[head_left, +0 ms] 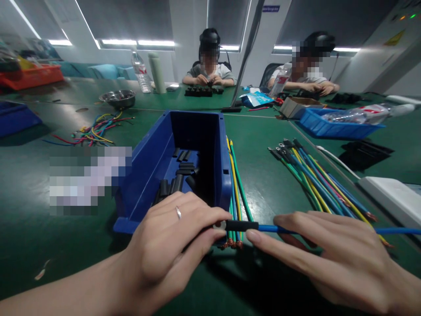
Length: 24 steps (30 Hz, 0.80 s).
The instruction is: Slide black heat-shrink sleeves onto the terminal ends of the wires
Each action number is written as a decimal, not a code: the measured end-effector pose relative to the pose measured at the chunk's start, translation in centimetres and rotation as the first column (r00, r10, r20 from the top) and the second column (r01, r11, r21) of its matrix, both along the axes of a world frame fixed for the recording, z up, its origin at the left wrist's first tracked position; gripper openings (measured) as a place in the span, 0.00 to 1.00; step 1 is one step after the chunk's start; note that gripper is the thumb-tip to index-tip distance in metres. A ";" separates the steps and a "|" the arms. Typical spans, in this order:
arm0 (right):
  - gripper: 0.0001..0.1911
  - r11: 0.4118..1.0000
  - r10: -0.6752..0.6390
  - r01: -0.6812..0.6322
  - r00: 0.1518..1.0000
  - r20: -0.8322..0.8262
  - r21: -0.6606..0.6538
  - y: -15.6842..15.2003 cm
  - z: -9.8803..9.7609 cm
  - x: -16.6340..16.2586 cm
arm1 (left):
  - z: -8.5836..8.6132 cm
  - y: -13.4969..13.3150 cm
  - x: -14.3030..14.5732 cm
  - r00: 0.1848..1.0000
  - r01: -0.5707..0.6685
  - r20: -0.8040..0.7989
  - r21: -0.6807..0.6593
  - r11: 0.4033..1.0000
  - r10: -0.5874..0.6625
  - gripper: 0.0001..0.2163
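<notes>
A blue wire runs level in front of me, with a black heat-shrink tube around its left end. From the tube's left end pokes a metal ring terminal, which my left hand pinches between thumb and fingers. My right hand grips the wire just right of the tube, one fingertip touching the tube's lower edge. Behind my left hand stands a blue bin with several loose black tube pieces inside. Green, yellow and blue wires with bare copper ends lie along the bin's right side.
Right of the bin lies a wire bundle with black-sleeved terminals. A white power strip borders it. Tangled wires and a metal bowl sit at left. Two people work across the table, near bottles and a blue tray.
</notes>
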State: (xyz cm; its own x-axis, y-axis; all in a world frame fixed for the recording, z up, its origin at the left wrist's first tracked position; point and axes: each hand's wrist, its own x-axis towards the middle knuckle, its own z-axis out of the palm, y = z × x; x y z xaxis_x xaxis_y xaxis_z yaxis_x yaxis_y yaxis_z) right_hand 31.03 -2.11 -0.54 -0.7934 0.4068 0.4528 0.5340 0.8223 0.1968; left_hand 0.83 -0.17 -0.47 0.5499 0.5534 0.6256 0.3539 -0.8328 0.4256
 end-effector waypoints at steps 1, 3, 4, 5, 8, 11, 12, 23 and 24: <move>0.39 1.000 -0.001 0.001 1.000 -0.003 0.009 0.1 -0.1 0.0 | 0.0 0.0 0.0 1.000 -0.003 -0.004 0.004 1.000 0.003 0.08; 0.40 1.000 -0.007 0.007 1.000 -0.009 0.014 0.2 -0.2 -0.1 | 0.1 0.1 0.1 1.000 -0.015 0.002 0.024 1.000 0.015 0.08; 0.40 1.000 -0.004 0.004 1.000 -0.004 0.005 0.2 -0.1 -0.1 | 0.1 0.1 0.1 1.000 -0.021 0.010 0.030 0.999 0.020 0.09; 0.40 1.000 -0.004 0.004 1.000 0.001 -0.004 0.3 0.0 -0.2 | 0.2 0.1 0.1 1.000 -0.023 0.019 0.031 0.999 0.023 0.09; 0.41 1.000 -0.003 0.003 1.000 -0.009 -0.017 0.3 0.2 -0.4 | 0.5 0.2 0.3 0.999 -0.019 0.051 -0.013 1.000 0.019 0.09; 0.41 0.999 -0.033 0.032 0.999 -0.035 -0.028 0.2 0.2 -0.5 | 0.6 0.1 0.4 0.997 0.007 0.078 -0.050 0.999 -0.003 0.08; 0.40 0.999 -0.041 0.040 0.999 -0.031 -0.027 0.2 0.2 -0.5 | 0.6 0.1 0.4 0.996 0.017 0.086 -0.057 0.998 -0.012 0.08; 0.29 0.997 -0.037 0.035 0.999 -0.038 -0.062 0.3 0.4 -0.7 | 0.4 0.1 -0.2 0.998 0.035 0.058 -0.028 0.999 -0.033 0.11; 0.27 0.997 -0.032 0.029 0.999 -0.041 -0.076 0.3 0.5 -0.7 | 0.4 0.1 -0.2 0.998 0.041 0.051 -0.031 0.999 -0.040 0.11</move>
